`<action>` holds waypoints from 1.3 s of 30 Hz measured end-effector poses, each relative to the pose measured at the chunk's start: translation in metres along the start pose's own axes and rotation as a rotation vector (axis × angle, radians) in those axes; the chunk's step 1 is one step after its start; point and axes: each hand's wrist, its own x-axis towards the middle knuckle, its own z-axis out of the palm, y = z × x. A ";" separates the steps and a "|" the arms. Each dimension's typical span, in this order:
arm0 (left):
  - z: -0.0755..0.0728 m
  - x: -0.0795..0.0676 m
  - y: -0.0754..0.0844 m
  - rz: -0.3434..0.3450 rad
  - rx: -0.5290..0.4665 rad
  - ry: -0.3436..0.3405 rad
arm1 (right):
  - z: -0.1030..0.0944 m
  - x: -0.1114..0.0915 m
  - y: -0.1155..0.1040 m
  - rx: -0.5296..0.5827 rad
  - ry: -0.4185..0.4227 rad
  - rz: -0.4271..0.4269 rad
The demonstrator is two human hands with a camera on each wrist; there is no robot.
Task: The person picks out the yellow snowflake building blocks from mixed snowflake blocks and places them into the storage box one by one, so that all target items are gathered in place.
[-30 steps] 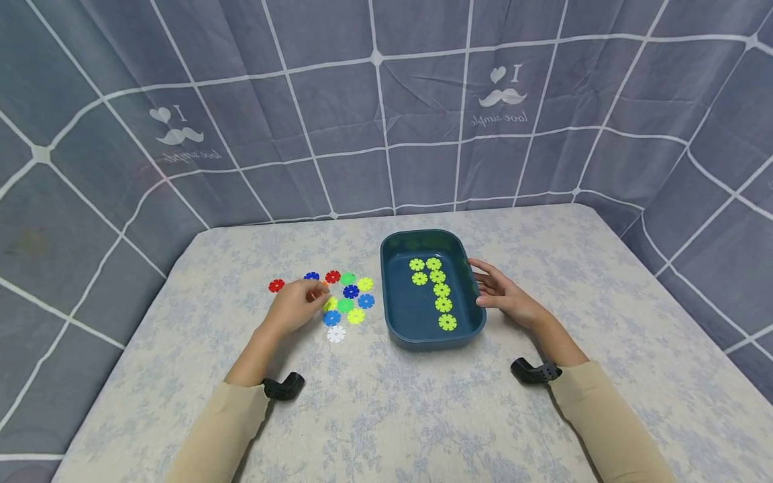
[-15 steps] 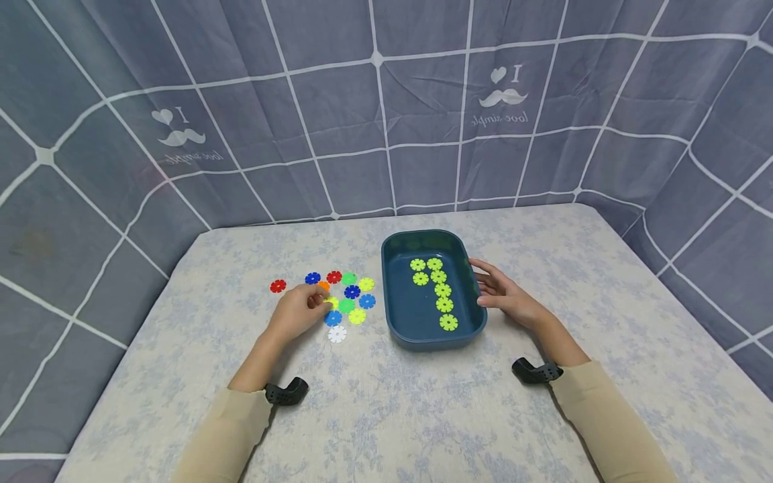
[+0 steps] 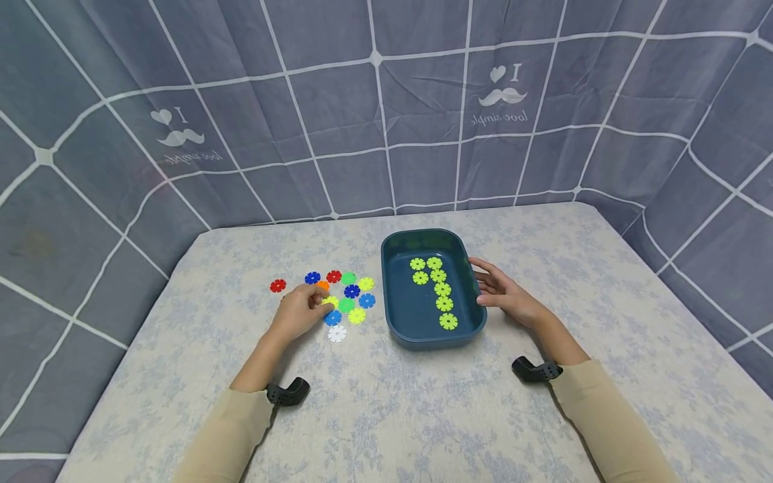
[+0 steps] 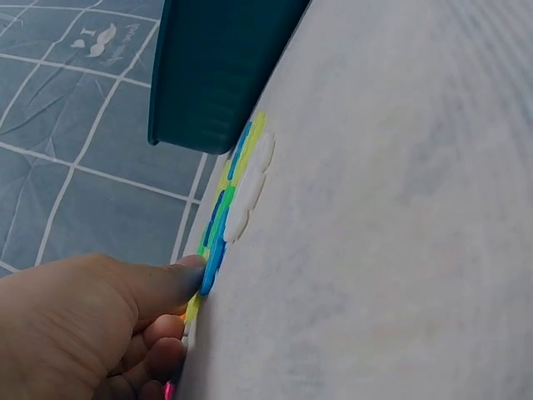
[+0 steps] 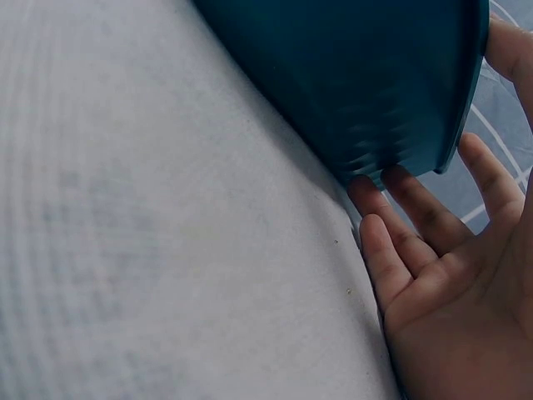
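My left hand (image 3: 298,312) is over the left part of a group of coloured snowflake discs, with thumb and forefinger pinching a yellow snowflake disc (image 3: 330,302) that lies on the table. The left wrist view shows the thumb of my left hand (image 4: 100,325) low at the discs' edges, with the other fingers partly hidden. My right hand (image 3: 507,295) touches the right side of a dark teal tray (image 3: 429,343) with fingers extended and the thumb near its rim. Several yellow-green snowflake discs (image 3: 443,290) lie flat inside the tray.
Around the left hand lie a white disc (image 3: 337,333), a green disc (image 3: 347,305), a red disc (image 3: 334,276), an orange disc (image 3: 323,286) and several others. Another red disc (image 3: 278,286) sits apart at the left. A grey checked curtain (image 3: 338,121) hangs behind the table (image 3: 410,416).
My left hand has shifted slightly right and down, and its thumb and forefinger have come onto the yellow disc. My right hand and the tray have stayed in place.
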 end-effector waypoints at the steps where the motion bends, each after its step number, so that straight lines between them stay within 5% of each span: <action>1: 0.000 0.000 0.000 -0.010 -0.002 -0.002 | 0.000 0.000 0.000 -0.003 0.002 0.003; 9: 0.002 0.002 0.001 -0.072 -0.027 -0.003 | -0.001 0.000 0.002 -0.008 0.002 0.004; 23: 0.002 -0.004 -0.001 0.004 -0.124 0.054 | 0.000 0.000 0.001 -0.007 0.004 0.004; 39: 0.002 0.000 0.005 -0.069 -0.310 0.081 | 0.000 0.000 0.001 -0.001 -0.001 0.003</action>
